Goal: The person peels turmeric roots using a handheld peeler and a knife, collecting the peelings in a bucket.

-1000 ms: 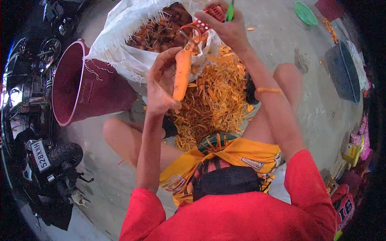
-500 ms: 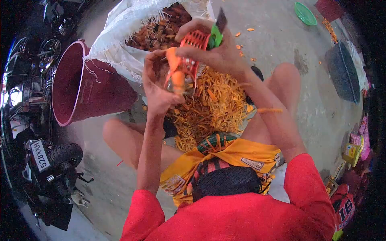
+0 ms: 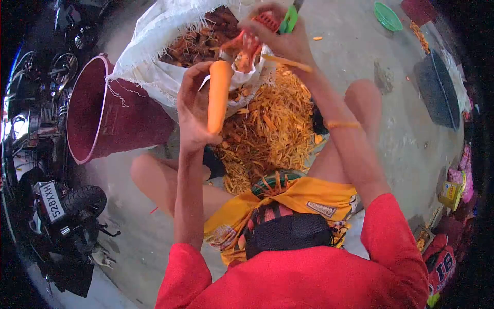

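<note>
My left hand (image 3: 191, 116) grips a peeled orange carrot (image 3: 219, 98), held nearly upright between fingers and thumb. In my right hand (image 3: 288, 45) is a red slotted peeler (image 3: 266, 21), its head up and to the right of the carrot, apart from it. A knife with a green handle (image 3: 289, 20) also sits in the right hand, blade pointing up and away. Strips of peel cling to my right wrist and forearm. Below both hands lies a heap of orange peelings (image 3: 272, 113) between my legs.
A white woven sack (image 3: 149, 46) of unpeeled carrots (image 3: 193, 46) stands open ahead. To its left a large dark red tub (image 3: 134, 116) lies on its side. Motorcycles (image 3: 77, 206) line the left. A green basin (image 3: 388, 16) and a dark tub (image 3: 437, 90) are at right.
The peeler has moved up and forward, off the carrot, with my right hand. The carrot stays in my left hand, now in fuller view. A strip of peel now lies across my right wrist.
</note>
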Tool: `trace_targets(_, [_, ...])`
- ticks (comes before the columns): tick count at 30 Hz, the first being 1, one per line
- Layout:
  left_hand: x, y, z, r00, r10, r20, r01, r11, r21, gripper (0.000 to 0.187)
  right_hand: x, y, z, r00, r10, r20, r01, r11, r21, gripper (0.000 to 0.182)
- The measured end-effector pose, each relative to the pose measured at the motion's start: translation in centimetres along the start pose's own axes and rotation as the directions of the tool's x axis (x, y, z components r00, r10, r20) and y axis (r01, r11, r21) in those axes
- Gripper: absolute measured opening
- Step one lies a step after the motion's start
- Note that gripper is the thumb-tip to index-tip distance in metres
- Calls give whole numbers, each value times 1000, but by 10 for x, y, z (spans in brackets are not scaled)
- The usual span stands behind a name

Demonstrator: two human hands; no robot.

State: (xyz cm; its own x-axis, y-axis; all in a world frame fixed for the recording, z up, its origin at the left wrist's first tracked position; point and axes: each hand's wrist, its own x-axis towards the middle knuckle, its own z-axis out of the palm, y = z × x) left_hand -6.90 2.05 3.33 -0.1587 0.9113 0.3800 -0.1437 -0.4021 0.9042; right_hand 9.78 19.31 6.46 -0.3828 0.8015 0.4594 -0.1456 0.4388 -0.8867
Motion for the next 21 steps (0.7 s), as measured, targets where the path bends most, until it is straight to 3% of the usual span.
trace_targets(2, [2, 2, 4, 995, 37, -96, -17, 980, 200, 107, -20, -23, 18, 969, -146, 201, 98, 968, 232, 22])
trace_targets(4, [-1, 1, 5, 996, 50, -79, -41, 994, 105, 105, -15, -19, 20, 973, -136, 184, 89, 966, 242, 22])
trace_targets(6, [-6, 0, 2, 982, 177, 62, -179, 983, 34, 108, -12, -8, 15, 985, -89, 147, 50, 967, 250, 22])
trace_targets(7, [-3, 3, 1, 990, 114, 87, -115, 993, -4, 106, 1, -3, 5, 994, -74, 76, 70, 996, 55, 23])
trace_targets(8, [-2, 2, 4, 989, 119, 90, -119, 993, -8, 106, 1, 1, 1, 994, -77, 74, 74, 996, 49, 23])
trace_targets(10, [2, 2, 11, 996, 0, -92, 4, 999, 36, 97, 3, -12, 0, 996, -47, 72, 34, 986, 161, 23])
trace_targets(11, [4, 0, 15, 984, -33, -172, 17, 995, -95, 128, -7, -17, 9, 991, -97, 93, 82, 985, 149, 24])
trace_targets(14, [1, 3, 17, 976, -79, -201, 69, 996, -57, 125, -26, -28, 27, 961, -221, 165, 194, 967, 163, 23])
trace_targets(15, [-1, 0, 8, 993, 32, -116, -22, 996, 89, 126, -19, -19, 25, 972, -208, 111, 178, 956, 233, 24])
trace_targets(16, [-5, 0, 3, 993, 18, -114, -9, 996, 85, 126, -12, -8, 16, 975, -195, 106, 167, 959, 231, 24])
trace_targets(18, [-2, 2, 1, 999, 38, 4, -38, 998, -46, 130, 9, 2, -4, 1000, 15, 13, -15, 1000, 9, 25])
trace_targets(19, [-1, 5, 5, 998, -9, -64, 3, 996, -87, 130, 12, 3, -2, 1000, 12, -20, -9, 991, 131, 25])
trace_targets(20, [3, 5, 9, 998, -1, -61, -5, 996, -86, 130, 8, 2, 0, 1000, 4, -22, -1, 992, 130, 25])
trace_targets(21, [6, 5, 12, 993, -14, -115, 14, 1000, -6, 128, -5, -13, 8, 996, -45, 78, 33, 988, 153, 23])
